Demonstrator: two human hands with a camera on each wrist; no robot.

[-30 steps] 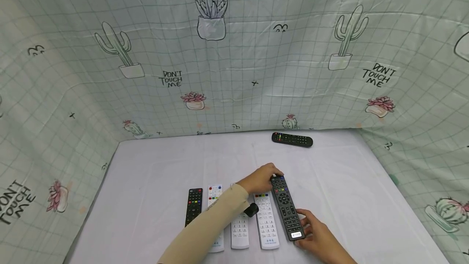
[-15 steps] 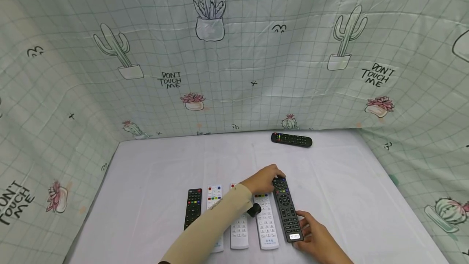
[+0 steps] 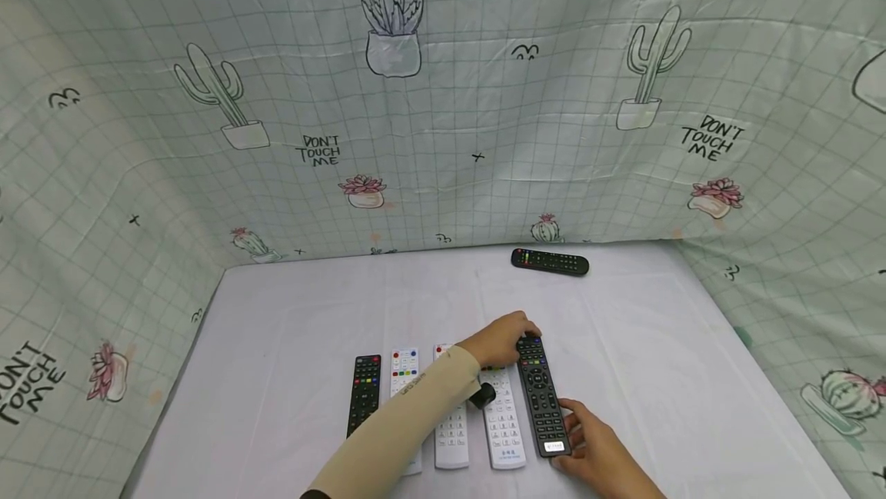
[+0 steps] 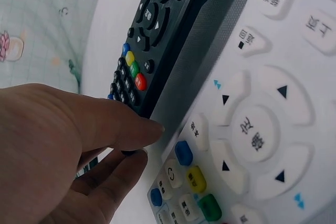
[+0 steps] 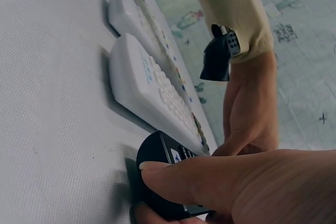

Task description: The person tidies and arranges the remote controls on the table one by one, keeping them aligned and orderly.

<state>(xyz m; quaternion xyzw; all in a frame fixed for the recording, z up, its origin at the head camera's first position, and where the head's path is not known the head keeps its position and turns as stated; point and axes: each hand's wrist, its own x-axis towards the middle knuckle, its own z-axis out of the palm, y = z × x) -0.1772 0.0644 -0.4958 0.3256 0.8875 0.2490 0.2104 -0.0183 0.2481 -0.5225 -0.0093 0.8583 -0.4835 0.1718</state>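
Observation:
A black remote control [image 3: 540, 395] lies at the right end of a row of remotes, tilted slightly. My left hand [image 3: 497, 339], reaching across the row, pinches its far end between thumb and fingers. At the near end, beside a white label, my right hand [image 3: 598, 449] grips the same remote. In the left wrist view, the left thumb [image 4: 131, 127] is right at the remote's end, close to a white remote [image 4: 257, 129]. The right wrist view shows the right thumb [image 5: 184, 179] over the black remote's rounded end [image 5: 149, 148].
Left of the held remote lie white remotes [image 3: 504, 430], partly hidden under the left sleeve [image 3: 408, 418], and another black remote [image 3: 364, 391]. A further black remote [image 3: 550, 262] lies crosswise at the back. Patterned cloth [image 3: 443, 99] walls the white table [image 3: 291, 314].
The held black remote has turned slightly, its far end shifting right and its near end left, closer to parallel with the white ones. Both hands keep hold of it.

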